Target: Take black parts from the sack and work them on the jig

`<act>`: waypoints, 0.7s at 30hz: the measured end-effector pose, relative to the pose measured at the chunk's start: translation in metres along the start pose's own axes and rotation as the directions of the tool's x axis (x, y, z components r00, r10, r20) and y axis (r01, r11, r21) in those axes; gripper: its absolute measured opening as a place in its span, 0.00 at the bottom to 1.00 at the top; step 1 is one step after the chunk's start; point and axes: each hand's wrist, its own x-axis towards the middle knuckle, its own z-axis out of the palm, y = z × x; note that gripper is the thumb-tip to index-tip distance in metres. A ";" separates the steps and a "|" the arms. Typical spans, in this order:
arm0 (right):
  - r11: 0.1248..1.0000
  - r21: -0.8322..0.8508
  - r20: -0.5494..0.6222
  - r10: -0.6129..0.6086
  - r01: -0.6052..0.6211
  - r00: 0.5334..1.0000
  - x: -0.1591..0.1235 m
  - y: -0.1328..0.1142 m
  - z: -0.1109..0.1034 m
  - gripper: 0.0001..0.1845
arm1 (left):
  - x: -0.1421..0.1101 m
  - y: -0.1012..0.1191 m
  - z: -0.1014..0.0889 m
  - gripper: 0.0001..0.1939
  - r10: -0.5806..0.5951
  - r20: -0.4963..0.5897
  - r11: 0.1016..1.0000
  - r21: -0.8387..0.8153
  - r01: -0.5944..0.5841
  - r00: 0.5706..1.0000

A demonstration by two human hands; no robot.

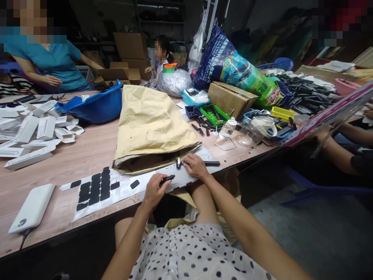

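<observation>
My left hand (154,191) is closed around a slim black pen-shaped part (167,179), with its tip pointing right. To the right of it, my right hand (197,167) has its fingers curled over the neck of a small hammer (212,163). The hammer's metal head shows left of the fingers and its black handle sticks out to the right. Both hands are above a pale board (179,177) at the table's near edge. A white sheet of black rounded stickers (94,188) lies to the left, and one loose black sticker (135,184) is nearer my left hand.
A large tan paper sack (151,124) lies just behind my hands, mouth facing me. White boxes (29,130), a blue basin (93,105) and a white power bank (32,210) are leftward. Rightward stand a green tray (215,114) and clear jug (253,132). Other people sit around.
</observation>
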 end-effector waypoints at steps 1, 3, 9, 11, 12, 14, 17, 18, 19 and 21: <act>1.000 -0.004 0.000 -0.001 0.001 1.000 0.000 0.000 0.000 0.10 | -0.011 0.007 0.001 0.11 0.019 0.030 0.999 -0.039 -0.018 0.999; 1.000 -0.012 0.000 0.001 -0.001 1.000 0.000 0.000 0.000 0.09 | -0.035 0.018 0.005 0.11 0.047 0.120 0.994 -0.100 -0.035 0.992; 1.000 -0.014 -0.004 0.003 -0.003 1.000 0.000 -0.001 -0.001 0.09 | -0.081 0.014 0.033 0.08 -0.107 0.290 0.993 -0.012 0.115 0.951; 1.000 -0.023 -0.012 0.004 -0.004 1.000 0.000 0.000 0.000 0.08 | -0.087 0.006 0.043 0.07 -0.166 0.299 0.985 0.085 0.147 0.940; 1.000 -0.026 -0.018 0.004 -0.005 1.000 0.000 0.000 0.000 0.08 | -0.088 0.003 0.046 0.07 -0.188 0.309 0.979 0.130 0.154 0.932; 1.000 -0.025 -0.026 0.002 -0.003 1.000 -0.001 0.001 0.001 0.08 | -0.088 0.002 0.049 0.07 -0.212 0.356 0.971 0.182 0.155 0.910; 1.000 -0.024 -0.031 -0.006 0.005 0.999 -0.002 0.001 0.003 0.08 | -0.075 0.014 0.039 0.06 -0.188 0.437 0.981 0.125 0.148 0.880; 1.000 -0.027 -0.032 -0.007 0.006 0.999 -0.002 0.002 0.003 0.08 | -0.066 0.019 0.033 0.05 -0.164 0.430 0.987 0.073 0.146 0.888; 1.000 -0.030 -0.033 -0.005 0.004 0.999 -0.003 0.002 0.003 0.08 | -0.055 0.022 0.025 0.06 -0.140 0.394 0.989 0.022 0.143 0.908; 0.999 -0.034 -0.034 0.000 -0.002 0.999 -0.003 0.002 0.003 0.08 | -0.028 0.024 0.008 0.09 -0.121 0.217 0.991 -0.031 0.131 0.969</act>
